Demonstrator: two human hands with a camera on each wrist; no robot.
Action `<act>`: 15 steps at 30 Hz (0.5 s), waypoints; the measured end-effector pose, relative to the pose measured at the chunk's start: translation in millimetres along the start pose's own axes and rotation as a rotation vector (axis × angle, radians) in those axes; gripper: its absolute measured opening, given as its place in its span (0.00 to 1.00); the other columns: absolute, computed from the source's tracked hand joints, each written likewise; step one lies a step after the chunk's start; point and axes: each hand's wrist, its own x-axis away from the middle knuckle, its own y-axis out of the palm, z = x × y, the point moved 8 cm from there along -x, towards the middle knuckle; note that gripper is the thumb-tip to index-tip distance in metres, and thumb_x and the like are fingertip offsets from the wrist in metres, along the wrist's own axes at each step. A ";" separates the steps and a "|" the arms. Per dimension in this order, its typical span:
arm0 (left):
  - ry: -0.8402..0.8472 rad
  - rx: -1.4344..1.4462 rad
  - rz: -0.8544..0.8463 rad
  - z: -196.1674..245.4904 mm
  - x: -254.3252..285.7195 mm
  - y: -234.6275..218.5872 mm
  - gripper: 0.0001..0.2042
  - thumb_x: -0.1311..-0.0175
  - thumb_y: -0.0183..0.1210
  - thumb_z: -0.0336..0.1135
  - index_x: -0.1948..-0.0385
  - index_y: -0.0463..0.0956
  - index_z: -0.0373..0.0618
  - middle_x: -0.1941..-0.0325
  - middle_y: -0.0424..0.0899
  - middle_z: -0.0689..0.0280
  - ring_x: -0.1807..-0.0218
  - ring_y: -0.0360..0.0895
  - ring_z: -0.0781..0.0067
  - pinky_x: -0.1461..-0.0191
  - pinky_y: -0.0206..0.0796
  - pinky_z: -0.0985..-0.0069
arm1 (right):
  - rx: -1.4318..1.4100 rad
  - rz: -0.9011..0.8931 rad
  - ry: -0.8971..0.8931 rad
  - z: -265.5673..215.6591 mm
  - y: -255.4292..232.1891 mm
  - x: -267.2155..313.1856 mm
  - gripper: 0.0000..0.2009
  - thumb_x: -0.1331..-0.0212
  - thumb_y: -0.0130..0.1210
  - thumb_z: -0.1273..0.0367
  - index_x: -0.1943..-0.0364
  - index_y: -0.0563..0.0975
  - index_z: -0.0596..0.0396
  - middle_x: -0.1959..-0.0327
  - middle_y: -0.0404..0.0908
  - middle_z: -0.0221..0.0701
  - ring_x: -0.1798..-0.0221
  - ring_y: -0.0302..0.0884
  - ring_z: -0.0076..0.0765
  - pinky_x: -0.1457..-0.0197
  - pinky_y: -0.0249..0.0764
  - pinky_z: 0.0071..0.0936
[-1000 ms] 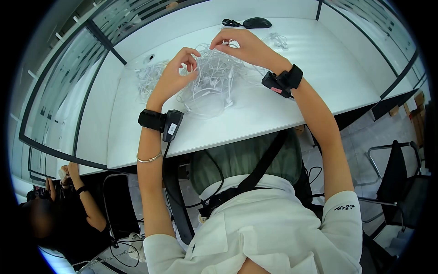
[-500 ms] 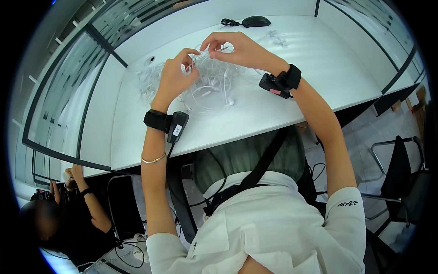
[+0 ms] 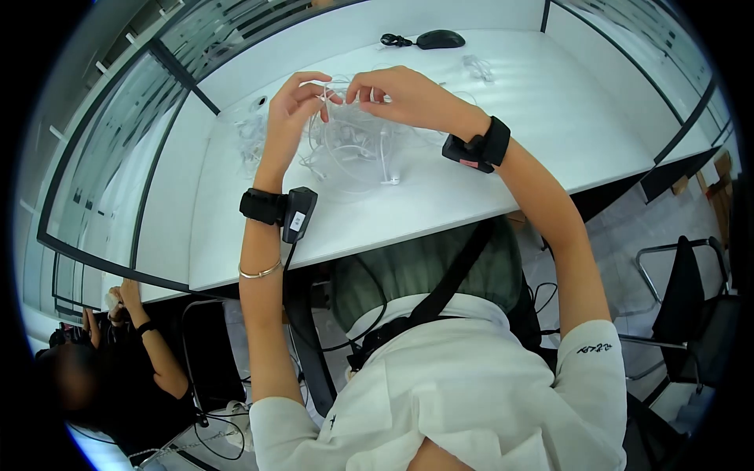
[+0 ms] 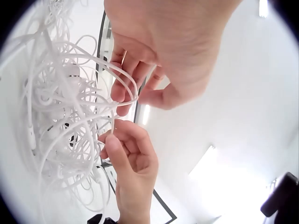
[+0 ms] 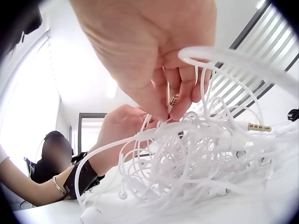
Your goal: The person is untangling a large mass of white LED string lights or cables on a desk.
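A tangle of white earphone cables lies on the white desk, under and in front of both hands. My left hand holds strands of cable at the tangle's far left side. In the left wrist view, cable loops cross its curled fingers near the thumb tip. Close beside it, my right hand pinches a thin strand between thumb and forefinger. A gold-tipped plug shows among the right fingers, and another plug sticks out of the tangle.
Another heap of white cables sits to the left. Further back are a black mouse and a small white cable bundle. Partitions border the desk. A person sits at the left; a black chair stands at the right.
My right hand has moved left, closer to the left hand, which has shifted slightly left and away from me over the last half second. Cable strands have shifted with the hands.
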 end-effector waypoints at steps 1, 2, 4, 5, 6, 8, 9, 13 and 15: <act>-0.008 0.064 -0.023 0.1 -0.6 -0.1 0.17 0.46 0.51 0.21 0.52 0.72 0.37 0.67 0.82 0.61 0.66 0.75 0.78 0.59 0.64 0.81 | -0.010 0.005 0.016 -0.2 0.0 0.8 0.06 0.44 0.55 0.69 0.62 0.77 0.50 0.73 0.81 0.29 0.71 0.77 0.31 0.67 0.71 0.27; 0.000 0.059 -0.034 1.4 -1.1 1.0 0.17 0.46 0.50 0.20 0.52 0.72 0.37 0.65 0.83 0.60 0.66 0.75 0.78 0.59 0.64 0.81 | -0.020 0.010 0.027 -1.1 -1.0 0.1 0.07 0.44 0.56 0.69 0.62 0.76 0.51 0.72 0.81 0.30 0.71 0.77 0.32 0.67 0.72 0.26; 0.014 0.049 -0.052 3.3 0.6 2.7 0.18 0.47 0.49 0.20 0.51 0.71 0.36 0.61 0.83 0.58 0.68 0.74 0.78 0.59 0.64 0.81 | -0.053 0.012 0.055 -2.1 -0.3 -0.9 0.08 0.43 0.56 0.70 0.60 0.74 0.52 0.72 0.82 0.31 0.71 0.78 0.32 0.67 0.72 0.26; 0.020 -0.001 -0.045 3.1 1.0 3.4 0.18 0.46 0.49 0.19 0.51 0.72 0.37 0.60 0.83 0.58 0.69 0.75 0.78 0.60 0.66 0.82 | -0.073 0.009 0.071 -1.5 0.3 -1.5 0.08 0.42 0.56 0.71 0.59 0.73 0.53 0.71 0.82 0.31 0.70 0.79 0.32 0.66 0.73 0.26; 0.025 -0.050 -0.038 1.8 2.3 5.9 0.18 0.46 0.49 0.19 0.50 0.72 0.38 0.59 0.83 0.57 0.70 0.75 0.78 0.62 0.67 0.82 | -0.093 0.006 0.089 0.0 1.4 -1.6 0.09 0.41 0.56 0.71 0.58 0.72 0.53 0.71 0.82 0.31 0.70 0.80 0.31 0.65 0.73 0.25; 0.017 -0.097 -0.029 2.8 2.9 8.5 0.19 0.45 0.49 0.19 0.49 0.71 0.38 0.57 0.83 0.56 0.72 0.77 0.77 0.64 0.68 0.82 | -0.103 0.029 0.079 0.2 0.8 -3.5 0.10 0.41 0.57 0.71 0.57 0.71 0.53 0.70 0.82 0.31 0.69 0.80 0.31 0.66 0.73 0.24; 0.001 -0.094 -0.026 3.4 3.2 10.1 0.19 0.45 0.49 0.19 0.49 0.71 0.38 0.56 0.82 0.56 0.73 0.78 0.77 0.65 0.69 0.83 | -0.110 0.041 0.082 -1.4 -0.6 -3.1 0.10 0.41 0.57 0.71 0.57 0.71 0.53 0.70 0.83 0.31 0.69 0.80 0.31 0.66 0.73 0.24; -0.047 -0.074 -0.036 5.7 5.8 16.1 0.21 0.45 0.51 0.18 0.47 0.68 0.38 0.54 0.82 0.55 0.76 0.80 0.75 0.69 0.71 0.84 | -0.097 0.080 0.120 -0.7 -4.0 -1.7 0.13 0.42 0.58 0.70 0.54 0.71 0.52 0.72 0.82 0.31 0.70 0.79 0.31 0.67 0.72 0.23; -0.057 -0.061 -0.021 4.5 5.1 18.5 0.22 0.45 0.52 0.18 0.45 0.67 0.39 0.55 0.82 0.56 0.76 0.80 0.76 0.70 0.70 0.84 | -0.087 0.095 0.112 0.4 -3.7 -2.1 0.14 0.42 0.58 0.69 0.52 0.71 0.52 0.73 0.82 0.31 0.71 0.78 0.30 0.68 0.71 0.23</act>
